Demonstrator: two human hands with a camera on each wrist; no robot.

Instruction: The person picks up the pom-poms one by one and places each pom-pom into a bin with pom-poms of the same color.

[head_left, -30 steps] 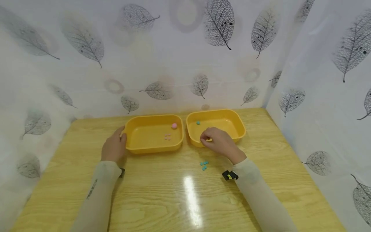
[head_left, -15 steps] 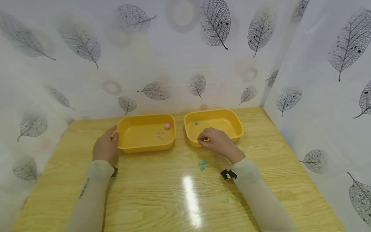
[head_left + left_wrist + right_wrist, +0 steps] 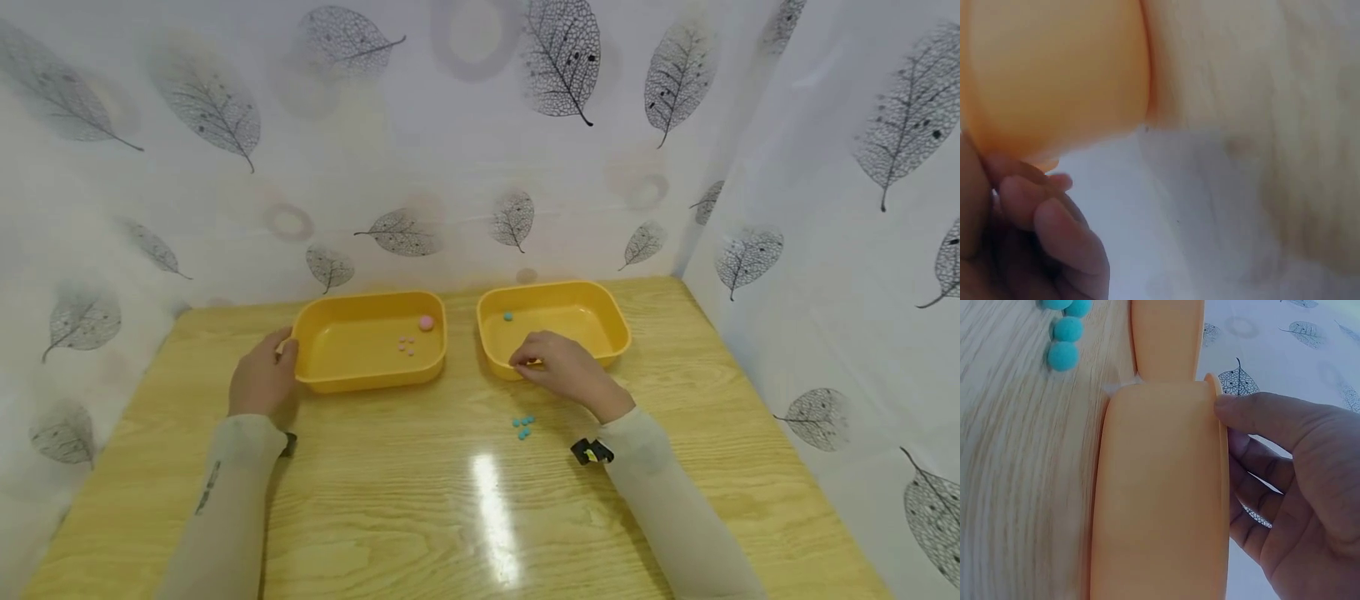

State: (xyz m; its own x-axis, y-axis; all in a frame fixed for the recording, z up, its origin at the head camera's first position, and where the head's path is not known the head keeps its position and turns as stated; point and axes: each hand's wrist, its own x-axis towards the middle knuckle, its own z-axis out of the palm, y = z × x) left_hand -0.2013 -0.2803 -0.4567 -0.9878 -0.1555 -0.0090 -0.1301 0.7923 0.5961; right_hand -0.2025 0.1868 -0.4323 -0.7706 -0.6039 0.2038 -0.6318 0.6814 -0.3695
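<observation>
In the head view, my left hand (image 3: pixel 262 375) grips the left end of a shallow yellow tray (image 3: pixel 352 346). This tray holds one bigger pink ball (image 3: pixel 426 322) and several tiny pink balls (image 3: pixel 406 344). My right hand (image 3: pixel 562 371) pinches the near rim of a second yellow tray (image 3: pixel 577 322); the right wrist view shows the thumb (image 3: pixel 1260 415) outside the rim and the fingers on its inner side. One teal pompom (image 3: pixel 507 316) lies at that tray's back left. Several teal pompoms (image 3: pixel 1065 339) lie on the table before it.
Both trays stand side by side near the back of the wood-grain table (image 3: pixel 390 492), with a gap between them. A white leaf-print curtain (image 3: pixel 442 167) rises behind and along both sides. Light glares off the table's middle (image 3: pixel 495 517).
My left hand has drawn the left tray to the left, widening the gap between the trays. The tiny pink balls inside have shifted slightly. My right hand stays at its tray's rim.
</observation>
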